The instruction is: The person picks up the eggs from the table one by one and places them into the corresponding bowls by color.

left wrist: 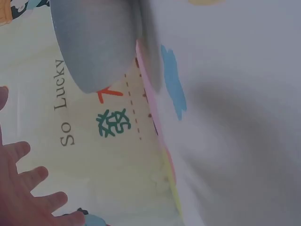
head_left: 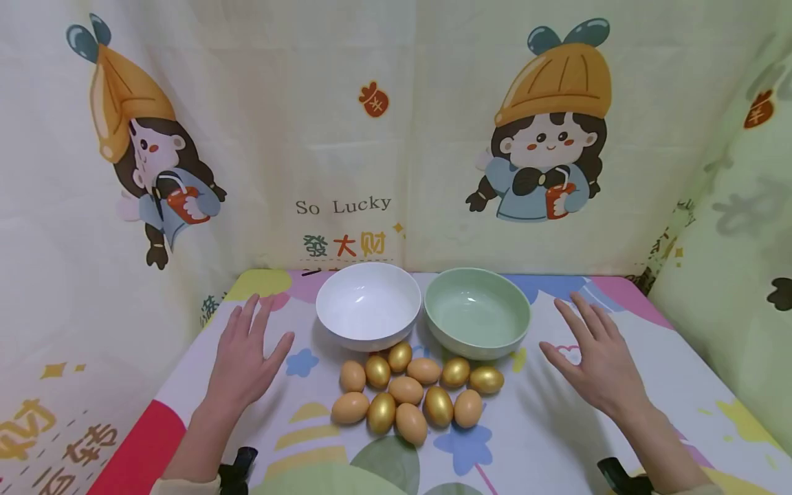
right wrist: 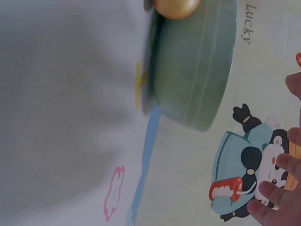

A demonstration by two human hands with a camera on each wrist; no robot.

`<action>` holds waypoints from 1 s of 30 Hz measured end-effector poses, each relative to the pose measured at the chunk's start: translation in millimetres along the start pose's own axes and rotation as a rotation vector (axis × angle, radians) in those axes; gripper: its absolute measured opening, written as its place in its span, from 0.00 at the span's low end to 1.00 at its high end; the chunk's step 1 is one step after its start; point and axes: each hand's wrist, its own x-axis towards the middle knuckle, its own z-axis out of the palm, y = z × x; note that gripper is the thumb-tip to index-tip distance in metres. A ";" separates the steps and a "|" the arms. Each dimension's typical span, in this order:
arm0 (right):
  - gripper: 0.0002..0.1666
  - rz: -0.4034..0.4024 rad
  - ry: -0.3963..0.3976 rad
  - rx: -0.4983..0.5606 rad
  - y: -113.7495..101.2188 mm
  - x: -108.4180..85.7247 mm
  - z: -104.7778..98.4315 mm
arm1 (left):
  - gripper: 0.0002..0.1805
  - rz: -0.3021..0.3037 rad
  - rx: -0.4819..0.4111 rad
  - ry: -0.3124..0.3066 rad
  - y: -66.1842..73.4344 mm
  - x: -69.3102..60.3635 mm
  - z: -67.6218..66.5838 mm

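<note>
My left hand (head_left: 243,361) hovers over the table left of the white bowl (head_left: 368,306), its fingers spread and holding nothing. On the other side, my right hand (head_left: 597,357) is held up right of the green bowl (head_left: 477,314), also spread and touching nothing. The two bowls stand side by side, with nothing visible inside. In front of them lie several golden eggs (head_left: 381,413) and several brown eggs (head_left: 411,423), mixed together in a loose cluster. In the right wrist view a golden egg (right wrist: 177,6) sits beside the green bowl (right wrist: 195,70).
A patterned cloth covers the table (head_left: 532,447). Behind it hangs a cream curtain (head_left: 445,137) printed with cartoon girls and lettering, which also closes off the left and right sides. Dark straps (head_left: 238,470) sit at both wrists.
</note>
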 end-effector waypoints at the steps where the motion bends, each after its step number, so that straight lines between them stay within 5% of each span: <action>1: 0.46 -0.004 0.006 0.009 -1.6 0.9 1.3 | 0.40 0.003 -0.024 0.008 0.9 3.5 1.9; 6: 0.46 0.019 0.030 0.058 -11.1 3.6 6.0 | 0.38 0.022 -0.133 0.026 5.9 19.1 12.3; 14: 0.46 0.029 0.016 0.099 -22.1 5.4 11.8 | 0.42 -0.058 -0.233 -0.068 19.8 38.1 31.6; 30: 0.46 -0.053 0.036 0.144 -47.7 3.9 19.1 | 0.40 -0.133 -0.473 -0.061 19.4 51.0 66.8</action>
